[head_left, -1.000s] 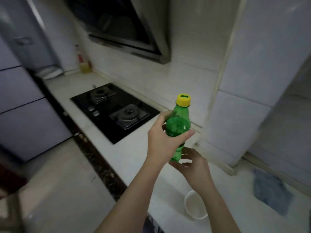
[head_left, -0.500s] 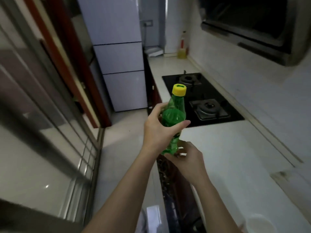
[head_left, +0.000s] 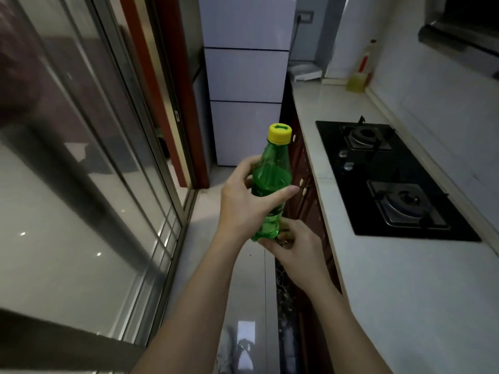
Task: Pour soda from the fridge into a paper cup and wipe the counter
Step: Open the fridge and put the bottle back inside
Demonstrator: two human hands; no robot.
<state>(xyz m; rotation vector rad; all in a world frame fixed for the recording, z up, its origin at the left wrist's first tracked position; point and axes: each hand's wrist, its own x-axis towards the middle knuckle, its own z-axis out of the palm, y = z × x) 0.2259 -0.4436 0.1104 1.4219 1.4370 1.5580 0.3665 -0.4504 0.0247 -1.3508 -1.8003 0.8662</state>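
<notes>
Both left hand (head_left: 243, 202) and right hand (head_left: 295, 253) clasp the soda bottle (head_left: 272, 176) between counter (head_left: 405, 292) and glass door (head_left: 81, 198).

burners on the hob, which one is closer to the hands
The lower burner in the view, level with the left hand; the other burner sits farther back, toward the fridge.

Green bottle (head_left: 271, 179), yellow cap (head_left: 280, 133) — black hob (head_left: 388, 182), white counter (head_left: 421, 292), pale fridge (head_left: 247, 74).
</notes>
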